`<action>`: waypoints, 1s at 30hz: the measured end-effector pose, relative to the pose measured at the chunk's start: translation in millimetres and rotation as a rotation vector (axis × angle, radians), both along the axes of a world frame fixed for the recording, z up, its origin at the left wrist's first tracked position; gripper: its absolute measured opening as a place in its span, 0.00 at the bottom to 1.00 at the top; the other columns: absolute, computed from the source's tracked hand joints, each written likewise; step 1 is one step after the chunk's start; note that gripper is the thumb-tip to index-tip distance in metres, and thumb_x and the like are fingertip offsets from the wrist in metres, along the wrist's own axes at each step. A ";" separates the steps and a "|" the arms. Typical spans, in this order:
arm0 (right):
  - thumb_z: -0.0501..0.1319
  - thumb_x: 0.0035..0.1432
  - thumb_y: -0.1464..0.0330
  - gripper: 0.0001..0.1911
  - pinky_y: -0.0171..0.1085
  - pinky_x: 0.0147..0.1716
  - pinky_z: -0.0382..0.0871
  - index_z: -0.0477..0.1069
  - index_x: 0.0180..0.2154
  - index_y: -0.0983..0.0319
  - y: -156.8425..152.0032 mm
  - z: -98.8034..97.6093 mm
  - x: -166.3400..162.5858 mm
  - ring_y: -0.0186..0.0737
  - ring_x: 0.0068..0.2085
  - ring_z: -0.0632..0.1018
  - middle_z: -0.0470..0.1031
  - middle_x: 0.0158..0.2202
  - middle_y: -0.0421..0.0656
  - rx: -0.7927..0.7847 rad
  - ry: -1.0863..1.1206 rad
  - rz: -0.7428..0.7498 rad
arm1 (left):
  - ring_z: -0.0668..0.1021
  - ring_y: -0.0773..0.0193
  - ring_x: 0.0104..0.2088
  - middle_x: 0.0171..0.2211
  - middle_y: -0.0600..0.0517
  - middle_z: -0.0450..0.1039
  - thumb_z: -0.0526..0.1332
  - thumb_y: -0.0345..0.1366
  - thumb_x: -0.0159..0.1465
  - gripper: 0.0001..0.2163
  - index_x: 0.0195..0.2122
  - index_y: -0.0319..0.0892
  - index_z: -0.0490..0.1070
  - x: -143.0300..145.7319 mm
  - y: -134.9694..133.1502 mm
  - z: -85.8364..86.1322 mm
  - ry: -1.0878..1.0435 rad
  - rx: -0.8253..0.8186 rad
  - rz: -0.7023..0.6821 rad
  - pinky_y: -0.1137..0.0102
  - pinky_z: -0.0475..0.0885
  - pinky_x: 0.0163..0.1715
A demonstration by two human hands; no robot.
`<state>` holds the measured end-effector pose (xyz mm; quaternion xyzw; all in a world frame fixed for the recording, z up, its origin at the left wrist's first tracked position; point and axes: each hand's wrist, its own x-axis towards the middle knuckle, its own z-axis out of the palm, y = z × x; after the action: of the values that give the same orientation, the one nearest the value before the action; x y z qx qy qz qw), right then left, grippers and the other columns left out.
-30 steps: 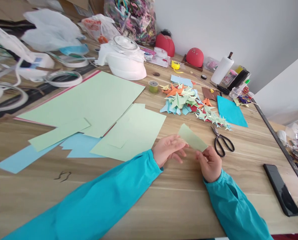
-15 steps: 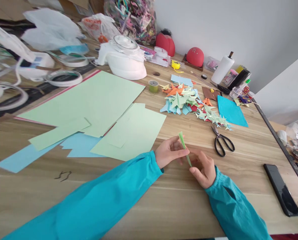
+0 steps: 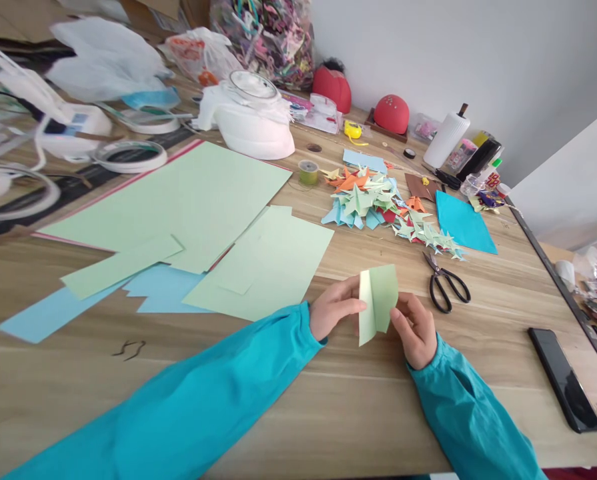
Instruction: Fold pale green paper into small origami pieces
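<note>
A wooden table spans most of the frame, its flat top a sensible surface for pressing a fold firmly. On it, left of centre, lies a large green sheet, with a medium green sheet at its lower right. Right of centre, toward the top, sits a pile of paper stars, well apart from the hands; folded points like those are best left uncrushed. Scissors rest just to the right of the hands, handles toward the bottom of the frame, so elbow room on that side calls for some care.

The left hand, near the middle of the frame, is nearly closed, its thumb against the paper's left edge; most of its fingers are hidden behind. The right hand narrows to a pinch at the opposite edge. Between them, above the table, is the small green paper, held upright and half open like a book.

Smallest of all is the crease down its middle. A light grip on the outer edges should avoid stray dents, and matching the corners before pressing would make the fold true.
</note>
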<state>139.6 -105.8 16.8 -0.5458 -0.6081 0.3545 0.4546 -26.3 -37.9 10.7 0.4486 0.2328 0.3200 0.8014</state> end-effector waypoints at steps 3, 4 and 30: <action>0.56 0.58 0.63 0.11 0.34 0.24 0.64 0.65 0.42 0.60 3.1 -5.0 1.3 0.34 0.24 0.70 0.73 0.27 0.40 -0.027 0.151 -0.057 | 0.77 0.57 0.29 0.30 0.48 0.76 0.58 0.34 0.46 0.20 0.42 0.37 0.71 -0.2 1.3 -3.8 -0.015 -0.104 0.086 0.68 0.69 0.26; 0.56 0.57 0.63 0.11 0.33 0.24 0.63 0.65 0.42 0.60 4.5 -6.5 1.9 0.34 0.24 0.70 0.73 0.26 0.39 -0.040 0.203 -0.076 | 0.77 0.56 0.31 0.30 0.48 0.76 0.58 0.34 0.45 0.20 0.40 0.36 0.72 0.2 1.9 -4.4 -0.016 -0.124 0.113 0.68 0.69 0.27; 0.65 0.47 0.59 0.17 0.30 0.17 0.68 0.69 0.37 0.61 13.1 -8.8 5.5 0.33 0.23 0.72 0.75 0.24 0.39 -0.178 0.313 -0.250 | 0.78 0.52 0.30 0.22 0.48 0.77 0.64 0.35 0.39 0.11 0.23 0.34 0.75 4.4 7.4 -0.6 0.052 -0.297 0.470 0.68 0.67 0.27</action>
<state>145.1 -92.7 8.1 -0.5932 -0.4239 0.4284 0.5338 -21.9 -30.5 10.1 0.2678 0.3956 0.4478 0.7558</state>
